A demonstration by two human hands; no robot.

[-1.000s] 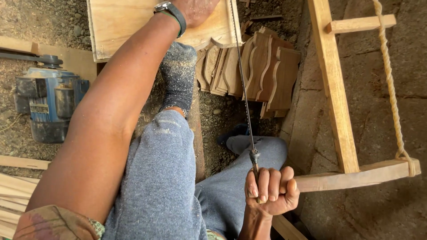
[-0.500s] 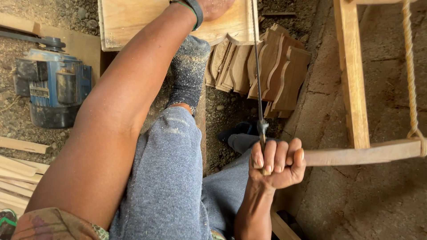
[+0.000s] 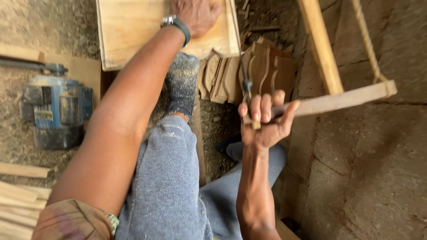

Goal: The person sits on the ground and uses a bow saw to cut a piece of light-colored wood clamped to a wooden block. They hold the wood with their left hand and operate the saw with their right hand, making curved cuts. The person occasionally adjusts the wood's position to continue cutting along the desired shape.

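My left hand (image 3: 195, 14), with a dark wristwatch (image 3: 177, 24), presses flat on a pale wooden board (image 3: 133, 26) at the top of the view. My right hand (image 3: 264, 120) grips the lower arm of a wooden frame saw (image 3: 338, 100). The saw's thin blade (image 3: 242, 66) runs up along the board's right edge. A twisted rope (image 3: 367, 40) ties the frame's far side. My foot in a dusty grey sock (image 3: 181, 82) rests just under the board.
A blue electric motor (image 3: 58, 111) sits on the ground at the left. Several carved brown wooden pieces (image 3: 258, 71) are stacked beside the board. Pale wood strips (image 3: 18, 200) lie at the lower left. Grey stone floor fills the right.
My right hand and the saw frame have moved up toward the board, pushing the blade further along its right edge. The left hand stays pressed on the board.
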